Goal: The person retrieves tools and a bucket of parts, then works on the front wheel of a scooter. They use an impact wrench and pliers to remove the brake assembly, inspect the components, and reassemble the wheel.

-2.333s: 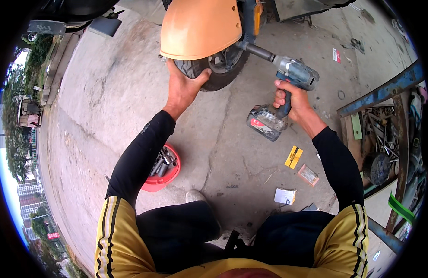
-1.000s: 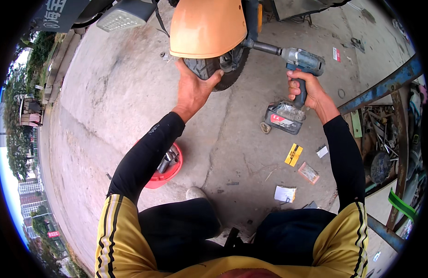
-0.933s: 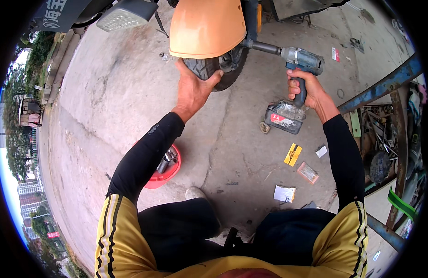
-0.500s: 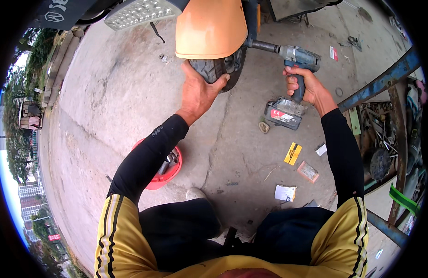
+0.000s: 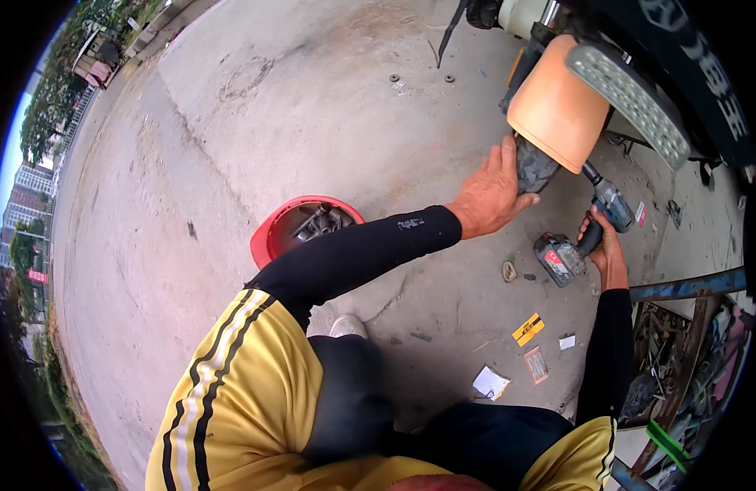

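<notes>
My left hand [image 5: 494, 192] lies against the side of a black wheel tyre [image 5: 535, 166], fingers stretched out flat and thumb apart near the tread. An orange mudguard [image 5: 554, 102] covers the top of the tyre. In my right hand [image 5: 610, 250], closed round its handle, is a cordless impact wrench [image 5: 613, 204] with a battery pack [image 5: 559, 260] at its base. The wrench's long socket [image 5: 591, 172] points toward the wheel from the other side; its tip is hidden behind the mudguard.
A red tub [image 5: 267, 229] full of metal sockets [image 5: 322, 219] stands left of my foot. Small cards and packets, one a yellow card [image 5: 528, 329], litter the concrete. A blue metal frame [image 5: 693, 284] with a tray of tools [image 5: 671, 344] is on the right. A ribbed footboard [image 5: 631, 102] overhangs the mudguard.
The view has swung left, so wheel and wrench appear further right. My left hand has shifted from gripping the tyre's front to lying flat on its side. My right hand keeps the impact wrench.
</notes>
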The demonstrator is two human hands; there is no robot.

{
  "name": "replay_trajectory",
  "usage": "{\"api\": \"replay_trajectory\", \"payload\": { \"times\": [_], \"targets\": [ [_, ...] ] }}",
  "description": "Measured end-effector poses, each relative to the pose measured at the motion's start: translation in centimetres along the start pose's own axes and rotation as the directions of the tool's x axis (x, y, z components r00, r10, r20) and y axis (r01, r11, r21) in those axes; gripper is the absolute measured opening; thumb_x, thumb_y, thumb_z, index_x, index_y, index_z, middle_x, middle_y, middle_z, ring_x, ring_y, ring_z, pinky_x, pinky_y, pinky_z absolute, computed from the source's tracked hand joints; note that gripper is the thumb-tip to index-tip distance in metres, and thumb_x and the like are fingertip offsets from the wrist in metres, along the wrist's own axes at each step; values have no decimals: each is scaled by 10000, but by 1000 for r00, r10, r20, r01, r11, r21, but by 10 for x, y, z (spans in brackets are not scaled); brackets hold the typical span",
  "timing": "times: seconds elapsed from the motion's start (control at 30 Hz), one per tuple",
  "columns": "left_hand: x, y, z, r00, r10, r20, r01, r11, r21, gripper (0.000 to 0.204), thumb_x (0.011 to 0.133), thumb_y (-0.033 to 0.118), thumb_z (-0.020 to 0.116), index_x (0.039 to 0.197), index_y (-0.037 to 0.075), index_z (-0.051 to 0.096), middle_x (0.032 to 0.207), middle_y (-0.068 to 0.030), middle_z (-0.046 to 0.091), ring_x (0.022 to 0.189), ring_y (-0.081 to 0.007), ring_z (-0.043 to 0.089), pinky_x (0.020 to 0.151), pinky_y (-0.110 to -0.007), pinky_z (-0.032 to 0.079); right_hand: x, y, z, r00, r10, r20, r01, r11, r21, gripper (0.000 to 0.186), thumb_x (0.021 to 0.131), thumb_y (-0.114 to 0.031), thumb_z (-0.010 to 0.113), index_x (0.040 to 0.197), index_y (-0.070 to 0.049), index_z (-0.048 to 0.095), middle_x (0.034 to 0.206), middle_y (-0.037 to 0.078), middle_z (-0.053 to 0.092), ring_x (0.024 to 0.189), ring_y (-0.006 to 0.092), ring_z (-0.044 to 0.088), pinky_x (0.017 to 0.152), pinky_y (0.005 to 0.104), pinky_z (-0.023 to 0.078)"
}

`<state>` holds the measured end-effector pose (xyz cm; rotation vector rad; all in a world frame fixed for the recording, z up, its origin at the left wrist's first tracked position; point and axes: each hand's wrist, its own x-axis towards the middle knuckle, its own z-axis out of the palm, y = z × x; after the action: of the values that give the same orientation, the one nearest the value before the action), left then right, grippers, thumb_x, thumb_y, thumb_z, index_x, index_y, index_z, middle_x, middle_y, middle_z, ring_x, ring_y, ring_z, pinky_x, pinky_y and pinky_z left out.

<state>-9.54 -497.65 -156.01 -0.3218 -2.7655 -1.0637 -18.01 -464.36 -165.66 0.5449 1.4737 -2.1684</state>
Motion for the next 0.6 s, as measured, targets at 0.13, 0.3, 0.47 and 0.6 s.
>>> {"api": "replay_trajectory", "payload": {
  "times": [0.13, 0.3, 0.47, 0.6],
  "targets": [
    [-10, 4, 7, 1000, -2, -8, 2, 998, 66, 994, 889, 399, 773, 1501, -111, 178, 1259, -290, 486, 1135, -436, 604, 867, -462, 563, -5, -5, 0, 974, -160, -161, 129, 974, -188, 325, 822, -268, 891, 961, -113, 641, 759, 6, 589, 626, 139, 601, 552, 298, 501],
    [-6, -3, 6, 996, 70, -59, -64, 992, 107, 1017, 849, 439, 790, 1504, -104, 232, 1201, -246, 537, 1050, -392, 655, 746, -420, 601, -6, -10, 11, 914, -273, -300, 167, 927, -335, 355, 783, -264, 923, 934, -104, 646, 751, 6, 593, 602, 133, 588, 527, 285, 487],
    [-4, -15, 0, 992, 106, -71, -100, 991, 84, 1004, 838, 449, 791, 1500, -94, 267, 1196, -234, 541, 1038, -370, 652, 702, -418, 605, -10, -9, 15, 915, -252, -315, 137, 929, -343, 244, 852, -226, 822, 939, -85, 643, 735, 5, 569, 579, 129, 557, 512, 289, 479],
    [-5, -24, -2, 987, 134, -93, -127, 989, 69, 989, 842, 445, 785, 1500, -93, 279, 1189, -224, 540, 1008, -347, 645, 676, -407, 604, -10, -7, 10, 925, -206, -318, 106, 946, -305, 183, 883, -210, 738, 950, -74, 634, 722, 1, 538, 569, 128, 535, 510, 293, 477]
  ]
}}
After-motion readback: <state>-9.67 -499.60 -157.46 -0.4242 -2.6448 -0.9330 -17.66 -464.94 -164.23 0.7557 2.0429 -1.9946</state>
